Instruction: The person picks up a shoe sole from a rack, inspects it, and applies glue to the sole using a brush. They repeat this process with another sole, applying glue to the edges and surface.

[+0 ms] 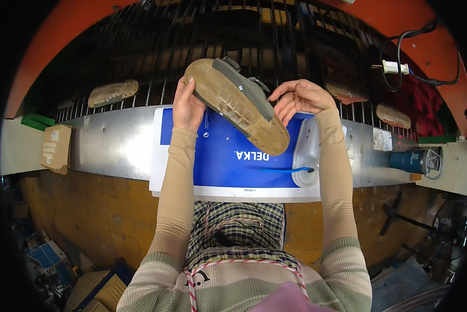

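My left hand point(187, 106) grips one end of a sandal point(238, 106), its thumb lying on the brown sole. The sandal is tilted, with that sole facing up toward me and grey-green straps with buckles along its far right edge. My right hand point(303, 101) is just right of the straps, fingers bent and apart; it holds nothing that I can see. Whether its fingertips touch the sandal I cannot tell. Below the sandal lies a blue board with white edges point(218, 169). On it are a thin blue-handled brush point(283, 170) and a translucent plastic container point(307, 151), partly behind my right forearm.
Beyond the metal ledge point(116, 138) runs a dark slatted rack point(155, 57) bearing several brown soles, one at left point(113, 93). A cardboard piece point(56, 148) lies at the left, a blue tumbler point(413, 161) at the right. A cable with a white plug point(394, 67) hangs upper right.
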`<control>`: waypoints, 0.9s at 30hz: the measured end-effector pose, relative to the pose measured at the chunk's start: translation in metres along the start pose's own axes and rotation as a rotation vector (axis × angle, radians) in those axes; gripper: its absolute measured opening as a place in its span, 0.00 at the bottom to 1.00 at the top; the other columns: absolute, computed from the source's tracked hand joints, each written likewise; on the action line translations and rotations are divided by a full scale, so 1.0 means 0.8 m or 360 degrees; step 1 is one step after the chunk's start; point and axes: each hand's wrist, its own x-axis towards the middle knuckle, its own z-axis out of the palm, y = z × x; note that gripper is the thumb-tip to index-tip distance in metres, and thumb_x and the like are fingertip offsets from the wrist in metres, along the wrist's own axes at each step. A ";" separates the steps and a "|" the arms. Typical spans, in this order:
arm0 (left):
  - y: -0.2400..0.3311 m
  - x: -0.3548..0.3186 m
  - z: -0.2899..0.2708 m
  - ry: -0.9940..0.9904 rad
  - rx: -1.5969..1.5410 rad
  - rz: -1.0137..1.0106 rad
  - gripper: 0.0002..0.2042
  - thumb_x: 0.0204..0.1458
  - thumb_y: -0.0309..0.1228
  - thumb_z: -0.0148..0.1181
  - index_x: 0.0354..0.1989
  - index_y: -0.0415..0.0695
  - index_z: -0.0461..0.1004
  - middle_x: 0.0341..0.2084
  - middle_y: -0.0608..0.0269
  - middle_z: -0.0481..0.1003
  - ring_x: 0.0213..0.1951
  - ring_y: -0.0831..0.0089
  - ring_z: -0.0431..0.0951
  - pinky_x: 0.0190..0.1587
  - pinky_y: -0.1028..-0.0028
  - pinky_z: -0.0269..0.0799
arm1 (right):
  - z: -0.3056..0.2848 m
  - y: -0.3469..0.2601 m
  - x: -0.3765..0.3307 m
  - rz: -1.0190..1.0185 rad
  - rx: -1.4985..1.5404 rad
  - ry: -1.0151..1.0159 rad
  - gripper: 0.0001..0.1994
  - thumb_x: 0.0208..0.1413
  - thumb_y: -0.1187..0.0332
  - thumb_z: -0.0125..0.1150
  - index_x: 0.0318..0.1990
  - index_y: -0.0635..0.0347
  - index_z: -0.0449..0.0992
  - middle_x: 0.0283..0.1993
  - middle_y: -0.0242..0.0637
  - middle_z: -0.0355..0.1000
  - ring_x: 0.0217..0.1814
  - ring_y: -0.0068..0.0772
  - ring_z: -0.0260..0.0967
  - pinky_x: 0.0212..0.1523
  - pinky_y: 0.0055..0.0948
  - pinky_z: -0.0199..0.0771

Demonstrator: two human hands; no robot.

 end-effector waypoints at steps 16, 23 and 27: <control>0.024 -0.004 0.035 -0.0043 0.0041 0.0287 0.15 0.65 0.30 0.51 0.58 0.45 0.61 0.58 0.57 0.67 0.61 0.66 0.67 0.65 0.59 0.62 | -0.001 0.012 0.008 -0.0022 -0.0352 0.0311 0.24 0.50 0.69 0.71 0.52 0.72 0.71 0.45 0.48 0.77 0.44 0.36 0.79 0.44 0.32 0.82; 0.040 -0.053 0.049 -0.0166 0.0252 0.0117 0.16 0.62 0.25 0.54 0.56 0.44 0.61 0.55 0.56 0.69 0.60 0.65 0.67 0.65 0.58 0.61 | -0.014 0.012 0.016 -0.0041 -0.0666 0.1143 0.23 0.48 0.82 0.65 0.54 0.74 0.70 0.43 0.44 0.77 0.31 0.27 0.76 0.35 0.24 0.81; 0.033 -0.083 0.032 -0.0256 0.0583 -0.0030 0.12 0.58 0.17 0.53 0.47 0.45 0.63 0.51 0.56 0.72 0.55 0.71 0.71 0.58 0.70 0.66 | -0.025 0.017 0.014 -0.0326 -0.0874 0.1444 0.22 0.43 0.78 0.63 0.51 0.72 0.73 0.42 0.41 0.77 0.38 0.28 0.75 0.43 0.25 0.75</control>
